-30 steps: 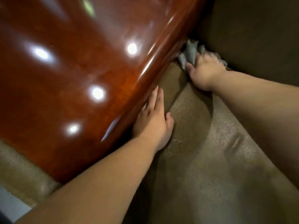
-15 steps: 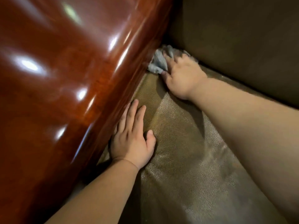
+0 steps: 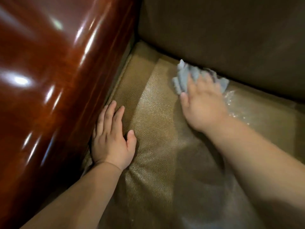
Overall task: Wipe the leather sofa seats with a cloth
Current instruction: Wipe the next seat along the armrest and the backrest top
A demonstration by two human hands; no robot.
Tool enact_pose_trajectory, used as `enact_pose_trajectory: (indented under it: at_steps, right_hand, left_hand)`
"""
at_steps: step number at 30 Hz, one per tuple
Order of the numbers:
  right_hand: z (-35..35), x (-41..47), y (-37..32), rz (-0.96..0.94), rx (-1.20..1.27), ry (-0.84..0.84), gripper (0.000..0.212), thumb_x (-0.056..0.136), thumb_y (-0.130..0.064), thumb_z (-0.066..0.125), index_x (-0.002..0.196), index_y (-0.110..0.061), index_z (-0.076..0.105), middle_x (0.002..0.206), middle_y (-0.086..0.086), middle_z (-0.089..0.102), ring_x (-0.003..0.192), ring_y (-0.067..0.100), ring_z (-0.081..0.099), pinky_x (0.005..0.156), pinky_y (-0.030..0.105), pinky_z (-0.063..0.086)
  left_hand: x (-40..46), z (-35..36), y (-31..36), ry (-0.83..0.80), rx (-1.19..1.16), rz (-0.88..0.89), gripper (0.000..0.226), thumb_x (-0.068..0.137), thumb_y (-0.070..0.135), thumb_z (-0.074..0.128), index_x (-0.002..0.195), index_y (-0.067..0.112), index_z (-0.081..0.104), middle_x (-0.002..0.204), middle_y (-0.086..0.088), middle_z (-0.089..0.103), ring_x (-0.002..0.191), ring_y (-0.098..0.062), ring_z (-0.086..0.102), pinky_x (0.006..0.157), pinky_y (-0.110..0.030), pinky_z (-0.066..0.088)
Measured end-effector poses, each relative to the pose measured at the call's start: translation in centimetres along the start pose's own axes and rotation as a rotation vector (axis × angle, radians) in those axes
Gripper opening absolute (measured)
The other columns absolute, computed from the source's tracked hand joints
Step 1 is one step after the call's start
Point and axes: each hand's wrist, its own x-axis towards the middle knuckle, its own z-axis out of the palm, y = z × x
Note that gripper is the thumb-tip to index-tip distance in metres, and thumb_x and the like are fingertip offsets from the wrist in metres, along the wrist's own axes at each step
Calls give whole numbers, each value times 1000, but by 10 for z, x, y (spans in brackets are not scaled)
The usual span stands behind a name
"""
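We see the grey cloth (image 3: 184,78) bunched on the far part of the tan leather seat cushion (image 3: 158,126), right where the seat meets the dark brown backrest (image 3: 222,33). The right hand (image 3: 204,104) lies on top of it, palm down, fingers spread over the fabric and pressing it to the leather; the fingertips are blurred, so we think they are flat rather than curled, but can't be sure. Cloth sticks out past the fingers on the far and left sides. Just right of that hand the leather shows a shiny patch (image 3: 234,106), maybe wet.

The left hand (image 3: 112,138) rests flat on the near left part of the same cushion, fingers straight and relaxed, grasping nothing, its outer edge touching the glossy red-brown wooden armrest (image 3: 54,76). That armrest fills the whole left side and walls off the seat there, with bright light reflections on it. Both forearms come in from the near edge. The two hands are well apart.
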Motion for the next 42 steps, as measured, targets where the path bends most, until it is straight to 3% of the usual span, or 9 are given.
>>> enact_pose_trajectory:
  at_steps: [6, 11, 15, 22, 25, 28, 32, 38, 42]
  right_hand:
    - [15, -116, -31, -629, 65, -82, 61, 101, -41, 40, 159, -20, 41, 170, 5, 27, 151, 30, 36, 127, 51, 20]
    - [0, -19, 74, -164, -46, -6, 74, 98, -48, 21, 152, -2, 43, 156, 26, 43, 146, 42, 38, 121, 58, 30]
    - [6, -46, 41, 49, 35, -23, 76, 97, -44, 17, 160, -2, 29, 166, 22, 28, 155, 39, 23, 126, 56, 19]
    - [11, -161, 37, -572, 0, -157, 66, 103, -46, 33, 164, -21, 27, 173, 5, 16, 158, 28, 18, 129, 53, 13]
    - [5, -82, 103, -170, -46, -88, 82, 95, -58, 20, 162, -11, 28, 168, 17, 28, 154, 39, 26, 123, 61, 23]
    - [-2, -46, 136, 229, 43, -136, 86, 93, -59, 6, 161, -9, 25, 161, 21, 35, 148, 39, 30, 123, 58, 22]
    - [16, -128, 74, 158, 118, 0, 73, 102, -45, 22, 165, -9, 17, 172, 15, 14, 159, 35, 9, 128, 55, 8]
    - [24, -187, 72, -183, 121, -79, 65, 100, -45, 36, 161, -21, 36, 172, 7, 20, 159, 29, 16, 127, 52, 16]
    - [8, -83, 152, 230, 146, -59, 71, 101, -52, 20, 163, -20, 28, 168, 22, 15, 155, 41, 15, 126, 57, 15]
  left_hand:
    - [3, -2, 0, -2, -25, 10, 69, 90, 34, 46, 154, 9, 44, 169, -7, 32, 156, -28, 27, 129, -38, 19]
    - [3, -4, 1, 16, -49, 31, 68, 90, 31, 50, 153, 6, 45, 166, -11, 34, 155, -32, 30, 129, -44, 21]
    - [3, -9, 4, -15, -72, -1, 66, 92, 31, 50, 153, 8, 45, 167, -9, 34, 154, -30, 30, 129, -39, 19]
    - [11, -37, 45, -210, -35, -216, 67, 97, 37, 47, 160, 16, 39, 173, -7, 24, 159, -25, 19, 129, -50, 21]
    - [19, -28, 109, -242, -113, -51, 70, 96, 45, 43, 163, 24, 34, 175, -5, 18, 161, -25, 14, 131, -48, 14]
    - [8, 0, 150, -287, 102, 163, 72, 100, 58, 30, 167, 37, 15, 177, 4, 3, 163, -22, -1, 132, -47, -1]
    - [3, 14, 140, -206, 162, 145, 74, 97, 58, 32, 167, 35, 21, 176, 4, 12, 163, -24, 6, 132, -49, 5]
    - [4, 13, 144, -221, 205, 161, 74, 96, 54, 32, 167, 32, 23, 176, 2, 13, 162, -26, 8, 131, -50, 8]
    - [1, 20, 141, -168, 174, 156, 73, 95, 52, 36, 164, 31, 29, 174, 1, 20, 161, -27, 13, 131, -50, 7]
